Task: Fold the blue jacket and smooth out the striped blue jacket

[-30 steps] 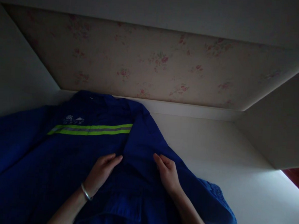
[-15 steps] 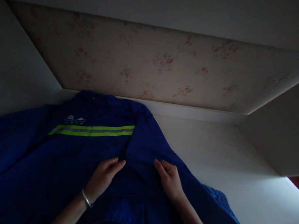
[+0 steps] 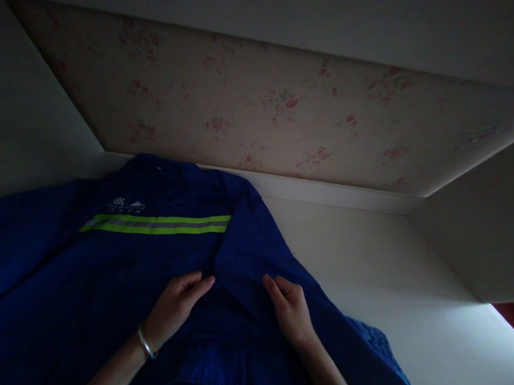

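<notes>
Barely any change this last second: my left hand (image 3: 174, 307) and right hand (image 3: 290, 312) stay flat, fingers open, pressing the blue jacket (image 3: 114, 276) spread on the white worktop (image 3: 408, 297), smoothing its folded-over side.

Two bare forearms come up from the bottom edge of the frame, both without sleeves as far as the picture reaches. The left hand (image 3: 174, 307), just left of centre in the lower part of the frame, has a thin silver-coloured bangle (image 3: 146, 344) round its wrist, a plain smooth band that catches a little light along its rim. The right hand (image 3: 290, 312), just right of centre, wears nothing that I can see: no ring, no watch, no band. The fingernails on both hands look short and unpainted, though the dim light makes fine detail hard to tell.
</notes>
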`<state>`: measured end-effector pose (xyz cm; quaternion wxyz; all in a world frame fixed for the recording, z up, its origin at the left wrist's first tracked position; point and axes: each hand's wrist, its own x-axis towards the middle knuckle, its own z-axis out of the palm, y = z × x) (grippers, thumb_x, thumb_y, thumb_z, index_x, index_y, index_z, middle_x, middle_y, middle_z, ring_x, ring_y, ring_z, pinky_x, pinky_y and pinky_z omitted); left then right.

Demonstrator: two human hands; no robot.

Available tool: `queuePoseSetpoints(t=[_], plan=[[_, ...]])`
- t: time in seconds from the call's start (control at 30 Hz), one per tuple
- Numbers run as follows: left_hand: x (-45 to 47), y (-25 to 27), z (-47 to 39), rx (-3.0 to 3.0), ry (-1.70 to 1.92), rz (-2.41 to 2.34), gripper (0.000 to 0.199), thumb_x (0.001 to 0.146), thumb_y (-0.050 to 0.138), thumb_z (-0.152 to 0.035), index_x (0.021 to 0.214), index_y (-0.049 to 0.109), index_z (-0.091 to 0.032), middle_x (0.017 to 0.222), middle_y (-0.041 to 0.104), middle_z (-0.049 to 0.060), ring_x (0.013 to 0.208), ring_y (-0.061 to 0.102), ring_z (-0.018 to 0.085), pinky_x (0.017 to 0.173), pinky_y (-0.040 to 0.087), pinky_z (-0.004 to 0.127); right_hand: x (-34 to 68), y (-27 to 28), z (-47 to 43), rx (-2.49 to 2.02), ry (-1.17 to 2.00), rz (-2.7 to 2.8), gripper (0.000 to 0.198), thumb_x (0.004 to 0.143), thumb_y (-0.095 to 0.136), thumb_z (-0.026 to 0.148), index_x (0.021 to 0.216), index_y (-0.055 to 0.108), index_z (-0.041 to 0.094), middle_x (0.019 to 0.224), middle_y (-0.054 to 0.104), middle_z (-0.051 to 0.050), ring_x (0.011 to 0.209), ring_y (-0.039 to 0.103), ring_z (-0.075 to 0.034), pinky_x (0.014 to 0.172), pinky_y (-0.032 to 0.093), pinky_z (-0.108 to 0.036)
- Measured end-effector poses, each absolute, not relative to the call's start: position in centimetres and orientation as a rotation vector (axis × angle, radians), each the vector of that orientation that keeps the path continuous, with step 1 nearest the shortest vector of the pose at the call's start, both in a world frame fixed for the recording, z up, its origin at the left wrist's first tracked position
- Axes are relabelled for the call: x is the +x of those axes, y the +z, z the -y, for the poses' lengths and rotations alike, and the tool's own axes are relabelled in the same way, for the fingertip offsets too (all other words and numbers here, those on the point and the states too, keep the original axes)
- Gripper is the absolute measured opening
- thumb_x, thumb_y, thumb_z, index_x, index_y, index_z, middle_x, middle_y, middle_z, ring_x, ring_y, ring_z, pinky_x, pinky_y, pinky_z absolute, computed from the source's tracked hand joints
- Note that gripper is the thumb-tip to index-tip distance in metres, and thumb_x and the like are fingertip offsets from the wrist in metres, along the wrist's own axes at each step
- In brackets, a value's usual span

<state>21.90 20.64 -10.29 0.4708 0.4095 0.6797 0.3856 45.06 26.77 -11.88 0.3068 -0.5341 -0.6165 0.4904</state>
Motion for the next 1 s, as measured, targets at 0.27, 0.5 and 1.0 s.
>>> queuePoseSetpoints(t=[0.27,0.5,1.0], plan=[[21.88,-10.29,-20.67,1.028,0.918,-1.677,0.05,0.077,0.057,-0.061,0.057,0.031,-0.023,0.055,0.024,-0.009,0.051,0.025,0.01,0.05,0.024,0.025,45.08,-12.0,-26.76,-1.4,1.309,1.633,0.052,0.085,0.05,0.057,0.055,0.027,0.022,0.055,0.021,0.006,0.05,0.019,-0.009,0.045,0.016,-0.027],[21.8,-10.61,-20.58,1.033,0.928,-1.672,0.05,0.078,0.057,-0.06,0.058,0.03,-0.023,0.056,0.023,-0.009,0.051,0.024,0.01,0.05,0.024,0.025,45.04,-11.87,-26.68,-1.41,1.327,1.619,0.052,0.085,0.05,0.059,0.056,0.027,0.022,0.055,0.021,0.006,0.051,0.019,-0.009,0.045,0.016,-0.027],[22.0,-10.09,-20.61,1.063,0.928,-1.676,0.051,0.077,0.057,-0.059,0.056,0.029,-0.023,0.055,0.022,-0.008,0.051,0.022,0.01,0.048,0.022,0.025,45.08,-12.09,-26.72,-1.388,1.321,1.63,0.052,0.086,0.051,0.057,0.056,0.026,0.022,0.055,0.02,0.006,0.05,0.019,-0.008,0.045,0.016,-0.027]])
